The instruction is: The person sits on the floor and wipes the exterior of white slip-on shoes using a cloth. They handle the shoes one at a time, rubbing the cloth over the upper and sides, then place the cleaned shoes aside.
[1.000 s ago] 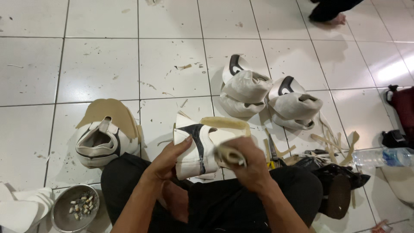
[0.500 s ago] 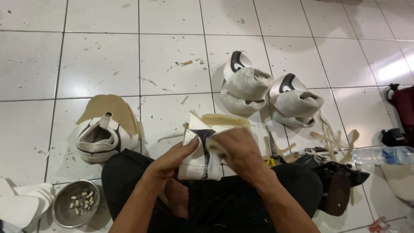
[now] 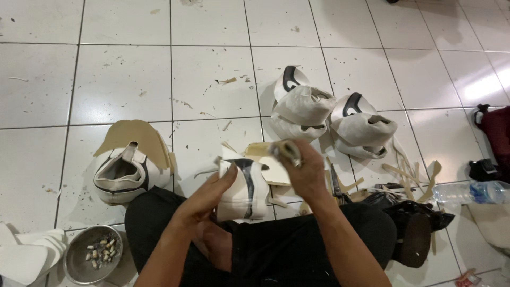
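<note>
From the head view, your left hand (image 3: 204,199) cups the near side of a white shoe upper (image 3: 243,188) with a black stripe, thumb and fingers wrapped on it, and it sits upright just above your lap between your two hands. Your right hand (image 3: 303,170) is closed on a small folded tan piece (image 3: 287,150) — pinched at the fingertips, right above the upper's top edge; whether it is joined to the upper you cannot tell. A tan insole board (image 3: 265,159) shows behind the upper, under your right hand. Beyond your right hand, two more white uppers (image 3: 303,106) lie side by side on the tiled floor (image 3: 122,79). Out past your left hand, another upper (image 3: 125,172) rests on a tan cutout. Near your left elbow sits a metal bowl (image 3: 93,258) — small bits in it. Tan scrap strips (image 3: 404,175) lie to the right of your right wrist.
</note>
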